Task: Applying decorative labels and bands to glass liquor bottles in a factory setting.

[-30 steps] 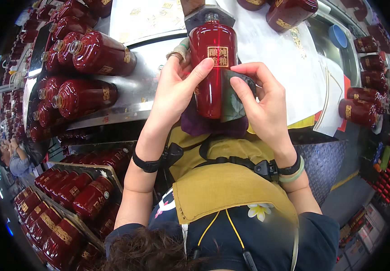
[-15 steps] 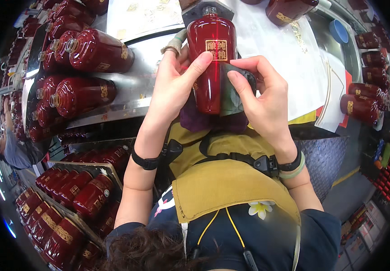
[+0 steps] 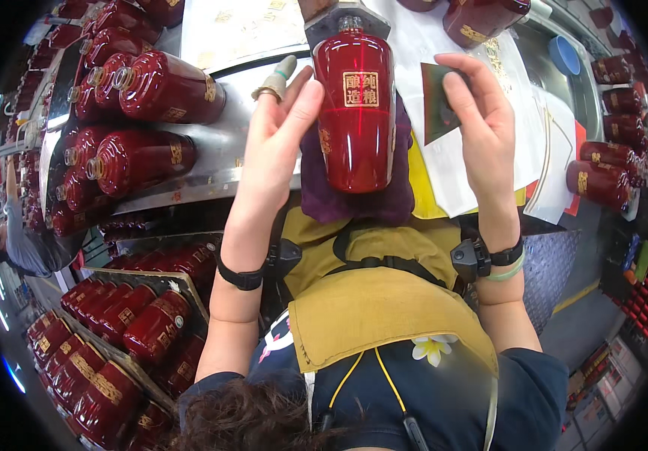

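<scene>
A glossy dark-red bottle (image 3: pixel 355 146) with a square gold label lies in front of me, its neck pointing away. Beneath it is a folded purple cloth (image 3: pixel 320 192). To the bottle's left, my left hand (image 3: pixel 279 128) is open, fingers apart and holding nothing; pale covers (image 3: pixel 272 84) sit on one or more fingertips. My right hand (image 3: pixel 487 128), clear of the bottle on its right, pinches a thin, dark green-grey flat sheet (image 3: pixel 435 105) with a straight edge, between thumb and fingers. Part of that sheet is hidden behind the thumb.
Several red bottles (image 3: pixel 170 86) lie on the metal table at left, and more fill a crate (image 3: pixel 125 312) below. White paper (image 3: pixel 504 161) spreads to the right, over something yellow (image 3: pixel 423 184). A blue bowl (image 3: pixel 563 55) is at far right. A person (image 3: pixel 32 244) is at far left.
Both hands have come off the bottle and moved apart, the left one opening. The flat sheet has left the bottle's right side and travelled right with my right hand.
</scene>
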`<state>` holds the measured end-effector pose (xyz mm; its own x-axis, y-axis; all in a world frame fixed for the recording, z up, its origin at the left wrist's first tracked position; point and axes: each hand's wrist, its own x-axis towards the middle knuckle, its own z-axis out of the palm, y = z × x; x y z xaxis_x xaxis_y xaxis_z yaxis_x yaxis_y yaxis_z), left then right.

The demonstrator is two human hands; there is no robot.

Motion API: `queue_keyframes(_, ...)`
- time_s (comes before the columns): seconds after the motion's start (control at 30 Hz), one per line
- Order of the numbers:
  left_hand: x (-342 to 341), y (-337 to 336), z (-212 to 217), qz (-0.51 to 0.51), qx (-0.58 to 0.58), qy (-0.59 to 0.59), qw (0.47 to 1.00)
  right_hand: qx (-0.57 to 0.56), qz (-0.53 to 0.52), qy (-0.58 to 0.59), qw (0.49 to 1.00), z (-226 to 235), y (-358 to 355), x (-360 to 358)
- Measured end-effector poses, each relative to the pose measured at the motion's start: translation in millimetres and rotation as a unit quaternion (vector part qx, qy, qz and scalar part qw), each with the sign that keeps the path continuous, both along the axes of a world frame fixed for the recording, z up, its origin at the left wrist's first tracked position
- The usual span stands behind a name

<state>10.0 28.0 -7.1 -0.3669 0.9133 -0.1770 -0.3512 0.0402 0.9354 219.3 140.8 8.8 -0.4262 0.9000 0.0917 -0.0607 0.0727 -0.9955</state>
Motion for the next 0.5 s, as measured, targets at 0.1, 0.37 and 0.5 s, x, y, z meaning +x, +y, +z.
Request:
queue_keyframes(0.1,16.3,3.7,1.5,-0.008,0.029,0.007,1.000,0.045,-0.034,0.026,0.998,-1.4,-0.6,-12.3)
queue_keyframes(0.37,37.3,9.1,-0.8,0.019,-0.003,0.094,0.995,0.234,-0.009,-0.046,0.971,18.2,14.2,-18.0)
queue_keyframes(0.5,39.6,9.7,-3.0,0.033,0.018,0.082,0.996,0.352,0.096,-0.117,0.924,24.0,20.6,-26.5)
